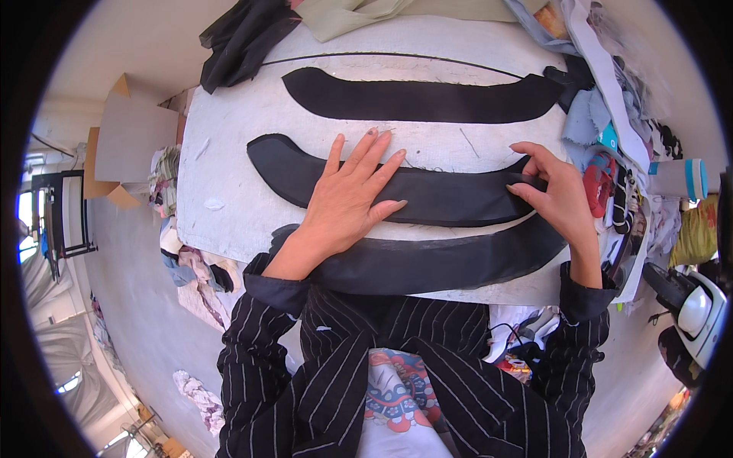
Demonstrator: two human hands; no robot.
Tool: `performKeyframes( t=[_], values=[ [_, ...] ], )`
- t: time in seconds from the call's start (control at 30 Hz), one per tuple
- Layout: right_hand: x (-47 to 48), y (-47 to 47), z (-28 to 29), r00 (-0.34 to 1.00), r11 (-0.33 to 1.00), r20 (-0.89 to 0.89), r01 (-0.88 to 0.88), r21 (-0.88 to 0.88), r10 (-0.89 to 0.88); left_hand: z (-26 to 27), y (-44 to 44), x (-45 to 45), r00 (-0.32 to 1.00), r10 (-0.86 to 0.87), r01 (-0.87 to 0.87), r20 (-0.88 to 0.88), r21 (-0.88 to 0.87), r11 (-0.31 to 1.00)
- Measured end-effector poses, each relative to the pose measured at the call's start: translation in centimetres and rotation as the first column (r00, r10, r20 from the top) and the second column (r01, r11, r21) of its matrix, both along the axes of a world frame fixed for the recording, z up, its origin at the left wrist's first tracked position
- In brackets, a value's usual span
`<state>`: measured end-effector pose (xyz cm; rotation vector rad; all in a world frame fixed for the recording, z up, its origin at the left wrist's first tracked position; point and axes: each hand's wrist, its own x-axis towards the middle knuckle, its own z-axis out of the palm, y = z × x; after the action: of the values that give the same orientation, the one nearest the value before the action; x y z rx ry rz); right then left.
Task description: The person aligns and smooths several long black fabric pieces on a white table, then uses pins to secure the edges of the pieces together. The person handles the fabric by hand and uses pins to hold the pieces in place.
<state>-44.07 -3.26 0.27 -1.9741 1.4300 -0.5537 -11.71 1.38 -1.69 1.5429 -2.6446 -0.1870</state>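
Note:
My left hand (356, 197) lies flat, fingers spread, on the middle one of three curved black pieces. This middle piece (452, 192) looks like smooth fabric or interfacing shaped like a collar. Its right end is pinched between the thumb and fingers of my right hand (552, 186), and a little of that end is hidden there. Farther off lies a second, matte black curved piece (424, 102) with slightly frayed upper edge. The third piece (446, 260) rests along the near table edge, partly covered by my left wrist.
The white cloth-covered table (229, 172) bears thread scraps. Black fabric (246, 43) lies at its far left, pale green fabric (366, 14) at the back. Garment scraps (590, 117) crowd the right side near a white-and-blue cylindrical container (678, 178). A cardboard box (134, 140) stands left.

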Motion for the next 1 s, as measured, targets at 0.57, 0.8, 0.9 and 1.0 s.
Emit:
performKeyframes(
  t=[0.57,0.8,0.9,1.0],
  values=[
    [-3.5,-1.0,0.5,0.970,0.975,0.193,0.109,0.192,-0.147,-1.0,-1.6,-8.1,0.976,-0.154,0.154,-0.156,-0.012,0.988],
    [-3.9,-0.6,-0.8,0.921,0.962,0.302,0.199,0.185,-0.248,-1.2,-1.6,-8.2,0.974,-0.171,0.167,-0.151,-0.040,0.985],
    [-4.2,-0.8,-2.2,0.934,0.974,0.277,0.219,0.058,-0.227,-1.3,-1.4,-8.5,0.975,-0.163,0.157,-0.152,-0.054,0.986],
    [-3.9,-1.1,-3.0,0.952,0.972,0.219,0.229,-0.048,-0.214,-1.1,-1.1,-8.4,0.981,-0.120,0.112,-0.151,-0.056,0.992]
  ],
)
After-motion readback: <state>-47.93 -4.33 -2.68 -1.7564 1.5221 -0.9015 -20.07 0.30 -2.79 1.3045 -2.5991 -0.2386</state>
